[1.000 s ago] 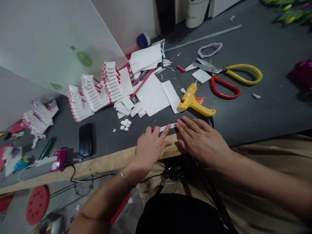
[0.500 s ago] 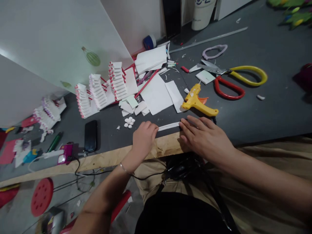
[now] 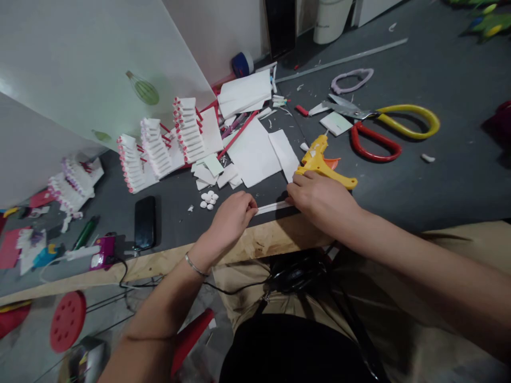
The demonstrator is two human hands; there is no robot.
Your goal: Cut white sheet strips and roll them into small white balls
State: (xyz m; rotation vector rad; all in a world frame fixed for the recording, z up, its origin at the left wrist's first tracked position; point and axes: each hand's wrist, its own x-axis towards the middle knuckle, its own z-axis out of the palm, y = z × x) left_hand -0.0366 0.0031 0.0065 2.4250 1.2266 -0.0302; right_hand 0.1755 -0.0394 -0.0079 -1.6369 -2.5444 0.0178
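Note:
A thin white folded strip, apparently paper (image 3: 272, 208), lies along the front of the dark tabletop. My left hand (image 3: 235, 213) pinches its left end between thumb and fingers. At the strip's right end, my right hand (image 3: 315, 199) is closed, its fingertips curled on the strip. Just behind the right hand rests a yellow glue gun (image 3: 319, 159). White paper sheets (image 3: 255, 154) lie beyond the strip. A small cluster of white balls (image 3: 209, 200) sits left of my left hand.
Scissors (image 3: 367, 113) with yellow and red handles lie open at the right. Rows of small white rolls with red tips (image 3: 186, 130) stand on cards at the back left. A black phone (image 3: 144, 222) and a purple device with a cable (image 3: 102, 253) are near the wooden front edge (image 3: 275, 236).
My right hand has gone from stretched-out fingers lying flat on the strip to a curled grip at its right end. The left hand keeps its pinch.

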